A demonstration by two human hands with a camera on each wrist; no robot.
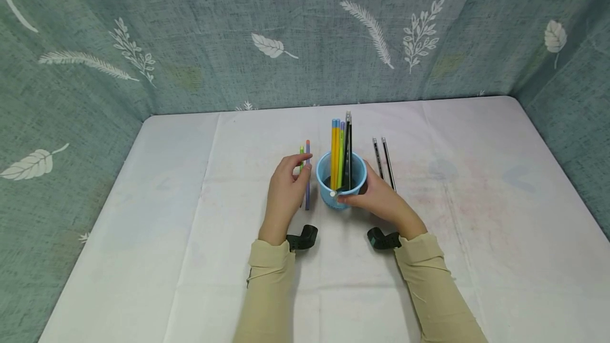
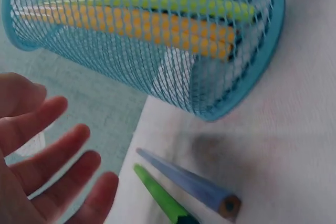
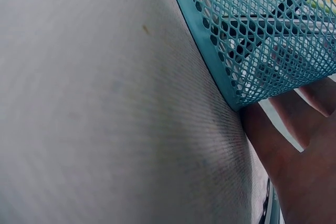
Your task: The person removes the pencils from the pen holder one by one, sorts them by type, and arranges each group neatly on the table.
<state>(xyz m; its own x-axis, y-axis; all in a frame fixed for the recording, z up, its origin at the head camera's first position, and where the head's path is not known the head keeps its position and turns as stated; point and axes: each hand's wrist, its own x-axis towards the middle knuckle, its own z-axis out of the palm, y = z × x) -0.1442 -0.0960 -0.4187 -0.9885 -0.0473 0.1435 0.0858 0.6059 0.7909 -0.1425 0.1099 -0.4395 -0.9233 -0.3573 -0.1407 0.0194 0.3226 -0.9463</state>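
My right hand (image 1: pixel 383 202) grips a blue mesh pencil cup (image 1: pixel 322 187), thumb at the front and fingers around its right side. Inside stand two yellow pencils (image 1: pixel 334 147), a green one (image 1: pixel 340 165) and several black ones (image 1: pixel 347 142). A small white-ended item (image 1: pixel 333 193) shows at the front rim. Left of the cup, my left hand (image 1: pixel 284 192) hovers with relaxed, slightly bent fingers, holding nothing in the left wrist view. Beside it, a purple pencil (image 1: pixel 307 195) and a green pencil (image 2: pixel 157 195) lie on the table.
Two black pencils (image 1: pixel 388 163) lie right of the cup, partly behind my right hand. A white cloth covers the table (image 1: pixel 229 258). Grey-green leaf-patterned curtains (image 1: pixel 305 78) hang along the back and sides. Black wrist devices (image 1: pixel 305 238) sit on both wrists.
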